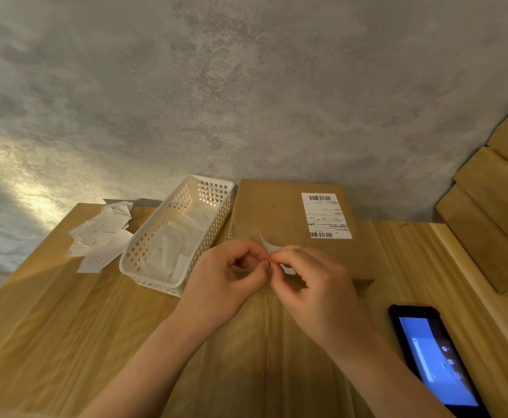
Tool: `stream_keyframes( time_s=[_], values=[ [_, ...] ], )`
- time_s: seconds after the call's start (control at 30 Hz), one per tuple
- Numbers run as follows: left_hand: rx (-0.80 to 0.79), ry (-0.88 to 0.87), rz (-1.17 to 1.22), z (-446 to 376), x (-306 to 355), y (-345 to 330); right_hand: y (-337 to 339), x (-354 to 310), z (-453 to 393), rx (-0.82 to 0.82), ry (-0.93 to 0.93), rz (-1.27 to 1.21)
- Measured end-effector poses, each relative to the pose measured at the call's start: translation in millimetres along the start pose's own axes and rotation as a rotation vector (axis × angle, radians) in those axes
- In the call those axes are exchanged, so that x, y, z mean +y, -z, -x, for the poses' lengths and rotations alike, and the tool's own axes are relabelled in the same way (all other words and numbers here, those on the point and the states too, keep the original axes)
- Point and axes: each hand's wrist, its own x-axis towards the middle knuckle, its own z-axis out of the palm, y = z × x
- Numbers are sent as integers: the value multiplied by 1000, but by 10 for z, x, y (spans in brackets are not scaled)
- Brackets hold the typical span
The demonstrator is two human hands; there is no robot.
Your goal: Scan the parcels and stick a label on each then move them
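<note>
Pale wood fills the lower half of what I see from the head camera: a table (65, 327) pushed against a mottled grey wall (246, 86). Both bare hands meet over the middle of it. My left hand (225, 285) has its fingers curled, thumb and forefinger pinched on a small white label (266, 244). My right hand (310, 285) faces it, fingers also curled, thumb and forefinger pinched on the same label where the two hands touch. One curled corner of the label sticks up above the fingertips; whether backing paper is coming away I cannot tell.

Just behind the hands lies a flat brown cardboard parcel (274, 212), its far edge against the wall. A white shipping sticker (326, 215) with barcodes at top and bottom sits on its right part.

Left of the parcel, touching or nearly touching it, stands a white plastic lattice basket (144, 251) holding pale sheets. Further left, loose white paper slips (102, 236) lie scattered on the table.

Near my right forearm, at the table's right side, a black handheld scanner (436, 357) lies face up, its screen lit blue. Wooden blocks (494, 206) are stacked at the far right.
</note>
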Motion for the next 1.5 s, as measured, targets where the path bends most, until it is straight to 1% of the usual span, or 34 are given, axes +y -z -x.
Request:
stream_keyframes(
  time_s=[0.23, 0.37, 0.6, 0.87, 1.1, 1.2, 1.27, 1.3, 1.37, 1.43, 1.5],
  values=[
    [30, -61, -32, -5, -4, 9, -13, -23, -22, -3, -27, -86],
    [20, -107, -48, -5, -2, 24, -24, -31, -25, -10, -79, -155],
    [-2, -152, -83, -8, -40, 61, -20, -32, -52, -32, -105, -252],
    [-8, -190, -104, 11, -53, 85, -9, -54, -52, -56, -101, -245],
    [-8, -209, -115, 5, -53, 97, -29, -79, -68, -42, -118, -260],
    [-6, -204, -88, -1, -59, 97, -33, -51, -81, -45, -106, -255],
    [2, -173, -18, 0, -65, 93, -15, -35, -93, -48, -99, -275],
    [9, -136, 58, 4, -70, 91, 0, -32, -95, -56, -103, -306],
    [25, -38, 299, 12, -86, 96, 25, -18, -88, -58, -177, -395],
    [63, 49, 543, 10, -113, 113, 49, 8, -101, -34, -361, -461],
    [90, 118, 729, -1, -138, 137, 68, 65, -128, -71, -598, -485]
  ],
)
